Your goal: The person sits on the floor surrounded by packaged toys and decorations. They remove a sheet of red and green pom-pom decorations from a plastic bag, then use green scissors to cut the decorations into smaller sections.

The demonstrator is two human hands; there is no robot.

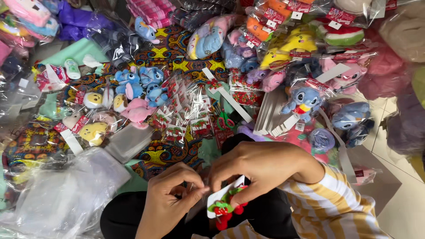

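Note:
My right hand (261, 166) pinches a small white card carrying red and green cherry-shaped hair clips (225, 207), low in the middle of the head view. My left hand (170, 194) is right beside it, thumb and fingers pinched on a thin clear plastic sleeve (195, 208) that touches the card's left edge. Both hands are over my lap in dark clothing. My right sleeve is striped yellow and white.
A row of packed cherry clip cards (186, 115) lies on a patterned cloth (157, 157) ahead. Blue, pink and yellow plush toys in clear bags (305, 99) crowd the floor. A stack of white cards (272, 117), green scissors (226, 120) and empty plastic bags (66, 194) lie around.

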